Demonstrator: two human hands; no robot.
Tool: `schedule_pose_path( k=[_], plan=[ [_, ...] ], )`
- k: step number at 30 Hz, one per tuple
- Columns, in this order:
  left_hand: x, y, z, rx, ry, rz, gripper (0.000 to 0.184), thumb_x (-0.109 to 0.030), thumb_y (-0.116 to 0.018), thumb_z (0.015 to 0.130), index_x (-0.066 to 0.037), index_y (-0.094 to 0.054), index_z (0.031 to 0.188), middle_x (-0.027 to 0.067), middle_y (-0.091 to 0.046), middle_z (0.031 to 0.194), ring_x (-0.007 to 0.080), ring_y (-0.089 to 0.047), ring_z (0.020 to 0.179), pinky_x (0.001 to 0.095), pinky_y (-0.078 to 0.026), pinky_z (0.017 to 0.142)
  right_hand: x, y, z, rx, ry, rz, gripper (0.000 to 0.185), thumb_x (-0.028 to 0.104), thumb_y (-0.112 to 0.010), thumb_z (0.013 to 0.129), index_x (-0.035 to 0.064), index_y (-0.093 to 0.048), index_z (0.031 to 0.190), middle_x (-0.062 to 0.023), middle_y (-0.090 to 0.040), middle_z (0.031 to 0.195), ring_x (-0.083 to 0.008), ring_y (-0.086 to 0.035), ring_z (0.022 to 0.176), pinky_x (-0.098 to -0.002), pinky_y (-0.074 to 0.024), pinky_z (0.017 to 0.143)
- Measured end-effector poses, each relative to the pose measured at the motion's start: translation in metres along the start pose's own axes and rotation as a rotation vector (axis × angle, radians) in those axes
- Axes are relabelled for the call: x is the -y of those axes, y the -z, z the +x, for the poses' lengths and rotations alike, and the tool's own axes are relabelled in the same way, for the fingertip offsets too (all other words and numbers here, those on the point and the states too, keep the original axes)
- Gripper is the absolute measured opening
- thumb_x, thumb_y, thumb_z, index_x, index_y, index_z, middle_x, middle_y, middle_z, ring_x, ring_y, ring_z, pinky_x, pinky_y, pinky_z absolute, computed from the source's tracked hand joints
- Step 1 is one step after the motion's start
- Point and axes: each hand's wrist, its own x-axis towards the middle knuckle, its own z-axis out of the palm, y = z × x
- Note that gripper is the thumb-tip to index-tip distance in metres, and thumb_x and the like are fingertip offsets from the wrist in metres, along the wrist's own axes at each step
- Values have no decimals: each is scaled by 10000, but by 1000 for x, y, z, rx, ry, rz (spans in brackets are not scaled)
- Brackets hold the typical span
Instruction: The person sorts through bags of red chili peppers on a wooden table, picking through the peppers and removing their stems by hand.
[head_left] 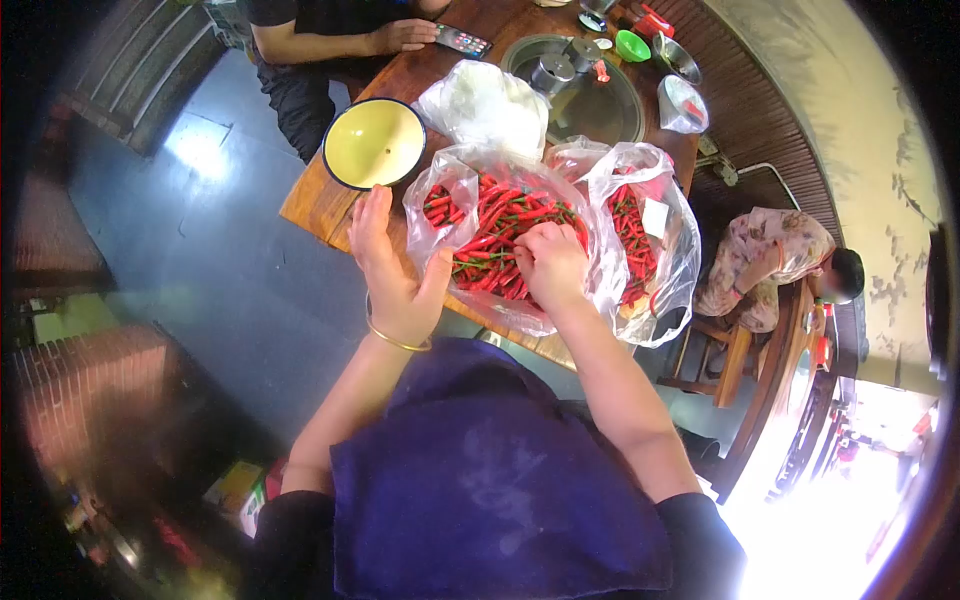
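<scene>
Many red chili peppers [500,215] with green stems fill an open clear plastic bag [540,318] on the wooden table. My right hand [555,262] reaches into this bag, its fingers curled down and closed on chili peppers; the fingertips are partly hidden. At the bag's left edge, my left hand [390,270] is open, thumb apart from the raised fingers, with a gold bangle on the wrist. Just beyond it sits a yellow enamel bowl [365,145] with a dark rim. To the right stands a second clear bag [680,270], also holding red chili peppers.
A white plastic bag [485,105] lies behind the chilies. Farther back are a round metal tray [615,115] with metal canisters, a green bowl [632,45] and a plastic cup [682,105]. One person's hand [405,36] touches a phone [462,40]; another person [765,260] sits at right.
</scene>
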Motion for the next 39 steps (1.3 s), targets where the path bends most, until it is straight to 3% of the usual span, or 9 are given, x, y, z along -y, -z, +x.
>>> schedule_pose_path(
  k=[4, 8, 17, 18, 21, 28, 31, 34, 39],
  plan=[
    [3, 5, -1, 0, -10, 52, 689, -134, -686, 733, -13, -415, 1356, 206, -378, 1428, 401, -270, 1357, 501, -150, 1129, -14, 11, -3, -63, -131, 169, 87, 109, -699, 759, 78, -678, 838, -80, -656, 924, -263, -613, 903, -355, -505, 779],
    [-2, 6, -5, 26, 16, 56, 624, -156, -685, 733, -59, -477, 1314, 190, -402, 1418, 403, -282, 1352, 498, -152, 1124, -26, 27, -12, -28, -328, 549, 121, 114, -727, 779, 58, -668, 868, -89, -653, 859, -195, -621, 754, -296, -486, 701],
    [-20, -4, -19, 205, -32, 101, 408, -216, -697, 741, -180, -624, 1141, 97, -457, 1390, 398, -270, 1364, 608, -57, 1100, -38, 23, -37, -102, -500, 697, 106, 47, -718, 790, 13, -625, 829, -48, -644, 780, -117, -599, 722, -270, -485, 663],
    [-28, -4, -18, 196, -32, 119, 369, -138, -690, 734, -164, -645, 1099, 91, -511, 1353, 372, -306, 1368, 546, -73, 1128, -35, 24, -39, -100, -515, 737, 97, 44, -711, 797, 13, -622, 822, -43, -638, 768, -110, -594, 711, -264, -481, 652],
    [-35, -6, -19, 263, -61, 147, 327, -143, -696, 736, -174, -662, 1060, 49, -542, 1319, 356, -321, 1365, 570, -54, 1120, -26, 32, -37, -84, -472, 733, 79, 31, -692, 809, 18, -615, 806, -32, -618, 747, -95, -580, 701, -254, -473, 631],
    [-42, -12, -21, 279, -97, 132, 259, -144, -704, 743, -189, -692, 998, 17, -600, 1224, 331, -355, 1350, 579, -27, 1121, -25, 33, -41, -232, -216, 693, 71, 0, -664, 828, 29, -620, 875, -107, -657, 1049, -102, -598, 861, -237, -474, 753],
    [-46, -13, -21, 274, -105, 135, 245, -151, -709, 744, -194, -702, 985, 5, -619, 1188, 310, -374, 1338, 572, -18, 1125, -20, 40, -42, -264, -156, 648, 104, -26, -657, 830, 18, -630, 921, -110, -644, 1067, -111, -597, 873, -243, -475, 775],
    [-46, -13, -21, 265, -150, 153, 264, -185, -734, 734, -213, -710, 995, -20, -638, 1140, 279, -410, 1302, 556, -20, 1134, -9, 49, -43, -126, -383, 1055, 102, -25, -636, 859, 4, -635, 957, -84, -641, 1061, -105, -589, 880, -237, -472, 790],
    [-57, -8, -24, 251, -262, 207, 256, -275, -772, 700, -239, -736, 951, -63, -667, 1012, 235, -471, 1222, 539, -29, 1145, 31, 69, -49, 189, -392, 1405, 94, 10, -611, 903, -6, -634, 992, -49, -636, 1009, -87, -582, 855, -227, -482, 761]
  ],
)
